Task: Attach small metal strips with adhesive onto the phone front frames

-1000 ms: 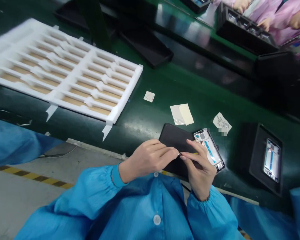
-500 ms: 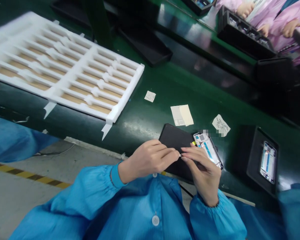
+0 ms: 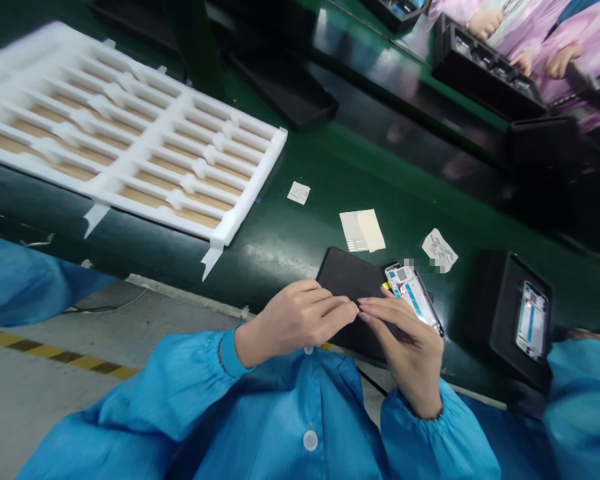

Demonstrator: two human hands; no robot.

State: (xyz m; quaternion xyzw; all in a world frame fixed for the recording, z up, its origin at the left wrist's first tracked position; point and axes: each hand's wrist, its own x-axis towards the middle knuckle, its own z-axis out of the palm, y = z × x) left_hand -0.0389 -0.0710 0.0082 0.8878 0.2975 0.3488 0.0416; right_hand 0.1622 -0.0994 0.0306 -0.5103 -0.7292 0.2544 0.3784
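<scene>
Your left hand (image 3: 295,320) and right hand (image 3: 411,347) meet fingertip to fingertip, both pinching a tiny part (image 3: 359,306) too small to identify, over the flat black rectangular tray (image 3: 343,275). A slim white-and-blue phone frame (image 3: 413,297) lies just beyond your right fingers.
</scene>
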